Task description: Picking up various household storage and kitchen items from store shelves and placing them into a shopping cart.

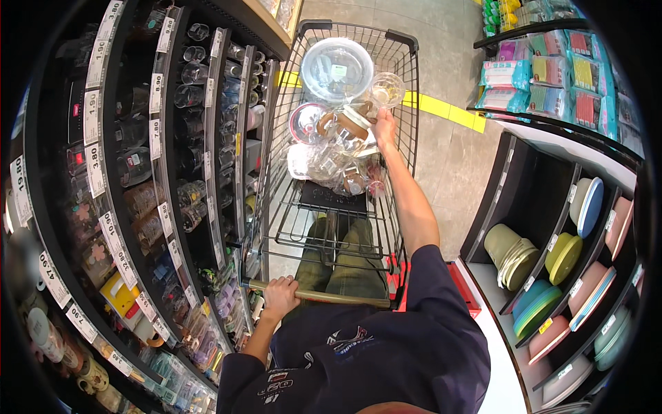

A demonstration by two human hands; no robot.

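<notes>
Left hand (281, 297): fingers curled closed around the left end of the handle (345, 299) of a black wire trolley (402, 38)
Right hand (385, 130): arm stretched forward over the trolley, fingers bent at the near edge of a clear cup (387, 90); cannot tell whether they grip it
Cup: round, clear, seen from above, toward the far right of the trolley, just beside the tub; cannot tell whether it is lifted or resting
Tub (337, 71): large, round, clear, pale blue rim, small label at its middle; far end of the trolley
Dish (307, 123): round, red rim, left of the right hand
Jar (353, 130): brown and clear, just left of the right hand
Box (298, 163): white-edged, near left of the load, beside further clear containers

Left shelves: rows of clear jars (191, 95), price strips along the edges, a yellow pack (120, 297) low down
Right shelves: teal packs (505, 76) above; below, a stack of olive pots (512, 259), a blue-and-white bowl (588, 207), green bowls (540, 314)
Floor (448, 172): grey, crossed by a yellow strip (448, 112)
</notes>
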